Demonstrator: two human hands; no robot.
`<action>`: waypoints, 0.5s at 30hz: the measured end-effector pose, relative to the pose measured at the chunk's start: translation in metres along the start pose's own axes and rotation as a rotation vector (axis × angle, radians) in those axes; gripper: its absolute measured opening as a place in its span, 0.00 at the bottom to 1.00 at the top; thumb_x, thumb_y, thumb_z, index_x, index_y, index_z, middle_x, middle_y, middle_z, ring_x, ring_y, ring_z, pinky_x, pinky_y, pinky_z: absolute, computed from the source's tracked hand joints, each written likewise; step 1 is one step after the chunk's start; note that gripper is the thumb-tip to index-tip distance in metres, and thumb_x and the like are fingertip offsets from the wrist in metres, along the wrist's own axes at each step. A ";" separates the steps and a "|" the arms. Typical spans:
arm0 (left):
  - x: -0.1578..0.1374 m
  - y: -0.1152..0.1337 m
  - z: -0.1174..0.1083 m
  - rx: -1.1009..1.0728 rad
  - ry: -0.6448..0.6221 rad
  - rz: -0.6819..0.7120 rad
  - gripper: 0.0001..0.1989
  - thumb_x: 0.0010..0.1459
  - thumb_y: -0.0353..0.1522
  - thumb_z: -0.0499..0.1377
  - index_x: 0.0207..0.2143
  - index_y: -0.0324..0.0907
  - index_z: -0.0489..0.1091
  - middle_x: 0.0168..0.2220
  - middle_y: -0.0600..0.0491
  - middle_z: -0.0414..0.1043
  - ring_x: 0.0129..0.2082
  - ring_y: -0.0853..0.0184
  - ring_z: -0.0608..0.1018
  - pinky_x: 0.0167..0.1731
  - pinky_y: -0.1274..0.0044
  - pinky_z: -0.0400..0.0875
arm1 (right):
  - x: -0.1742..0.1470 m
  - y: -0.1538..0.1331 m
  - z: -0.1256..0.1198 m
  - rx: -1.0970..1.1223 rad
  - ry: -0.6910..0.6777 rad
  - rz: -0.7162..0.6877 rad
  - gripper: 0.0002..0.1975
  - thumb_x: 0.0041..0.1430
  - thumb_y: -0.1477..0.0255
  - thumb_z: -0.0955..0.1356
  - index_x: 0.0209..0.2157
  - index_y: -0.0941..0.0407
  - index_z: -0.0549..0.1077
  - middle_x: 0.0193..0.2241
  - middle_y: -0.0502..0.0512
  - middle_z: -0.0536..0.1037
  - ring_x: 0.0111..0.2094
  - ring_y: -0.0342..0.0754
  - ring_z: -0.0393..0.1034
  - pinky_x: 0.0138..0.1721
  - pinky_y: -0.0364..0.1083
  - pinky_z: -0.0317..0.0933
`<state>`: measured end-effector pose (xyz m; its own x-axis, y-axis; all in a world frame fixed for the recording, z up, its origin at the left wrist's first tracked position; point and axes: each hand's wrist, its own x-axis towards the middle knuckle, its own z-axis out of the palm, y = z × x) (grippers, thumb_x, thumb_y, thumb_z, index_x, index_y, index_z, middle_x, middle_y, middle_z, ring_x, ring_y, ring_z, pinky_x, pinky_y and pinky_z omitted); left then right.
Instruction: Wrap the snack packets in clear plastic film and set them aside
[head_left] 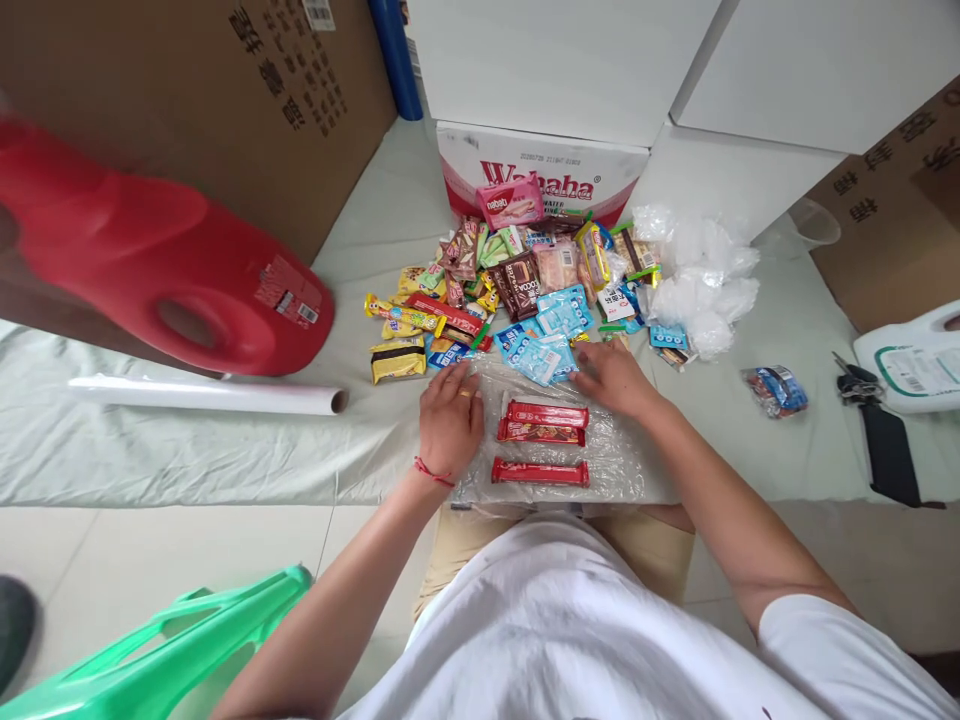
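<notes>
A sheet of clear plastic wrap (616, 462) lies on the cloth before me. Three red-wrapped snack bars rest on it: two side by side, the upper bar (547, 414) and the middle bar (541, 433), with the lower bar (540, 473) apart and nearer me. My left hand (451, 418) lies at the wrap's upper left, fingers stretched out and holding nothing visible. At the upper right, my right hand (613, 378) touches the wrap's edge, thumb and fingers apart, beside light-blue snack packets (546, 358).
A pile of packaged snacks (517, 282) spreads beyond the wrap, with crumpled clear plastic (701, 275) on its right. A white roll (210, 395) and a red jug (187, 270) lie left. Keys (859, 384), a black case (889, 455) and a white bottle (915, 358) sit right. Boxes (555, 60) stand behind.
</notes>
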<state>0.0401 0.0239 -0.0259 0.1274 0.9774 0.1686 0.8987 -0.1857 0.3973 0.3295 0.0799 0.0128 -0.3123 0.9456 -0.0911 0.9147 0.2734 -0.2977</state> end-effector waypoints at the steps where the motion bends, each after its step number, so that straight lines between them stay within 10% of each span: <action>1: 0.003 0.001 -0.003 0.005 0.026 -0.004 0.25 0.71 0.36 0.44 0.56 0.37 0.75 0.66 0.43 0.68 0.68 0.52 0.65 0.67 0.59 0.59 | 0.002 0.002 0.002 0.020 -0.024 0.009 0.26 0.64 0.65 0.69 0.62 0.59 0.71 0.46 0.61 0.81 0.48 0.60 0.66 0.52 0.54 0.60; 8: 0.046 0.017 -0.004 0.015 -0.099 0.271 0.29 0.68 0.30 0.47 0.70 0.43 0.61 0.61 0.44 0.73 0.67 0.54 0.65 0.68 0.59 0.52 | -0.003 -0.001 -0.007 0.106 0.075 0.000 0.16 0.64 0.72 0.67 0.51 0.59 0.78 0.42 0.60 0.80 0.46 0.57 0.69 0.52 0.53 0.60; 11: 0.059 0.018 0.005 0.057 -0.157 0.301 0.28 0.68 0.31 0.47 0.68 0.39 0.63 0.54 0.39 0.75 0.63 0.51 0.68 0.66 0.57 0.53 | -0.032 -0.026 -0.017 0.115 0.168 -0.203 0.15 0.70 0.66 0.64 0.50 0.57 0.78 0.42 0.62 0.78 0.46 0.57 0.67 0.50 0.54 0.61; 15: 0.066 0.013 0.011 0.055 -0.170 0.297 0.21 0.68 0.34 0.49 0.56 0.40 0.75 0.47 0.39 0.77 0.57 0.48 0.70 0.62 0.54 0.57 | -0.079 -0.068 -0.007 0.004 -0.058 -0.488 0.12 0.69 0.62 0.68 0.46 0.54 0.79 0.41 0.60 0.79 0.46 0.57 0.66 0.47 0.54 0.59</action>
<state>0.0646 0.0872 -0.0200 0.4506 0.8852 0.1154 0.8327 -0.4634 0.3031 0.2942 -0.0120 0.0467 -0.7180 0.6960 0.0071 0.6573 0.6814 -0.3221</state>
